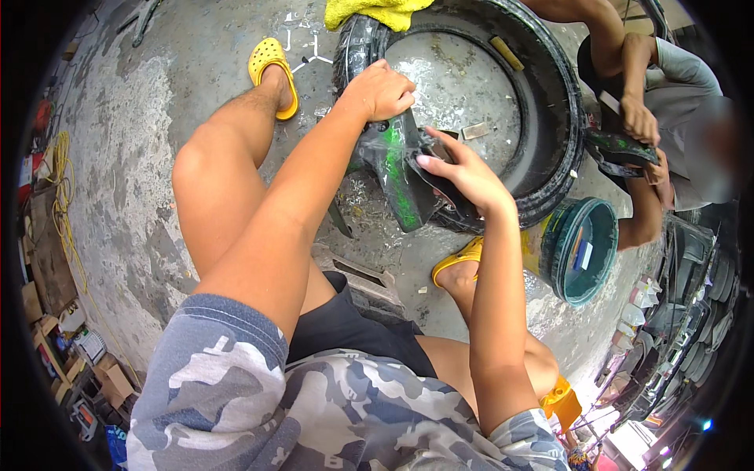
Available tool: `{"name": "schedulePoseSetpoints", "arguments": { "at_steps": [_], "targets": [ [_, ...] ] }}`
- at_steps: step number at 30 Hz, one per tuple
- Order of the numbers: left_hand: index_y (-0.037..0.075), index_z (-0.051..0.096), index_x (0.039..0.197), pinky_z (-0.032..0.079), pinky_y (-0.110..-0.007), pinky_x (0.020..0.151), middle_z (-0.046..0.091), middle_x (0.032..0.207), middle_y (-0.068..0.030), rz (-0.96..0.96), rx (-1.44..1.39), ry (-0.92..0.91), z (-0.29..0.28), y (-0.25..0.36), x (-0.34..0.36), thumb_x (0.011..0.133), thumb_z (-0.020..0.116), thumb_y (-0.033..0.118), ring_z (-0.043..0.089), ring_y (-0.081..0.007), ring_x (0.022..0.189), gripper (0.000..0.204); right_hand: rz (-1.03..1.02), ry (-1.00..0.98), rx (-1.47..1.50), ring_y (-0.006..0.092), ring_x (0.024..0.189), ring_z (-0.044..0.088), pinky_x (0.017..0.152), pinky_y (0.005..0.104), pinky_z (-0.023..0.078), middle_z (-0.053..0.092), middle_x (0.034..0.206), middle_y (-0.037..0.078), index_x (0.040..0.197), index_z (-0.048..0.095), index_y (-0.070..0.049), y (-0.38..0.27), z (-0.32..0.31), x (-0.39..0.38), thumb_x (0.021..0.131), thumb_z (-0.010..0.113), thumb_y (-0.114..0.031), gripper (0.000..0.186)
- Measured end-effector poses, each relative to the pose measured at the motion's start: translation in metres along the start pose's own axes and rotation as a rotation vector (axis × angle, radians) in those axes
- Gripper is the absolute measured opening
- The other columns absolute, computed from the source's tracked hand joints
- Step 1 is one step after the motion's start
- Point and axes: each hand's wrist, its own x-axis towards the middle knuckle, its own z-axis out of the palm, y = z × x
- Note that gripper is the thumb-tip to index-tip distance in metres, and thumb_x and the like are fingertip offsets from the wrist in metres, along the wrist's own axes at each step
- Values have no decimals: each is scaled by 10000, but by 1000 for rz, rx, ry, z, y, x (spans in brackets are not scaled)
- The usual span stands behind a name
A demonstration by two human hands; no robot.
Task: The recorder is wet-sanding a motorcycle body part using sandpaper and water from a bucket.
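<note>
A black curved plastic part (402, 177) with a streak of green on its face rests tilted against the near left side of a large black tyre (561, 125) lying on the floor. My left hand (381, 90) is closed at the part's upper end, its fingers curled over the edge. Lower on the right, my right hand (470, 177) grips the part's curved edge, thumb on top and index finger stretched along it. The other right fingers are partly hidden. Inside the tyre ring lies a small pale block (474, 131).
A yellow cloth (373, 12) hangs over the tyre's far rim. Right of it, a co-worker's hands (640, 122) hold another black part with green marks. A teal bucket (597, 290) with water stands near my right knee. A yellow hose (63, 196) runs along the left.
</note>
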Motion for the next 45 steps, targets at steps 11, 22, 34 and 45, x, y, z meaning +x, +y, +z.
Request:
{"name": "schedulePoseSetpoints", "arguments": {
  "at_steps": [11, 22, 34, 45],
  "targets": [
    [50, 673, 846, 396, -378, 878, 685, 871, -139, 0, 38, -31, -2, 3, 2, 817, 423, 263, 602, -291, 803, 330, -162, 30, -443, 398, 1206, 537, 1037, 394, 399, 560, 1247, 308, 1510, 269, -161, 30, 23, -4, 778, 701, -461, 901],
    [44, 611, 746, 397, -388, 847, 661, 805, -135, 33, 20, 39, 4, 0, 3, 811, 424, 263, 586, -306, 764, 295, -125, 7, -598, 443, 1075, 591, 954, 451, 456, 639, 1089, 293, 1511, 245, -296, 55, 24, -52, 798, 686, -434, 850],
    [95, 703, 777, 393, -395, 893, 693, 830, -152, -25, 1, -27, 5, 1, 4, 825, 446, 333, 632, -321, 812, 353, -107, 274, 253, 126, 1007, 518, 920, 257, 411, 547, 1132, 37, 1393, 432, -103, 62, 33, -69, 860, 647, -56, 576],
    [61, 659, 765, 400, -392, 865, 674, 815, -145, 1, 24, 27, 4, -2, 4, 813, 437, 284, 608, -311, 782, 318, -586, 810, -580, 339, 924, 534, 856, 432, 445, 534, 1135, 212, 1183, 574, -34, 80, 65, -14, 773, 666, 14, 423]
  ]
}}
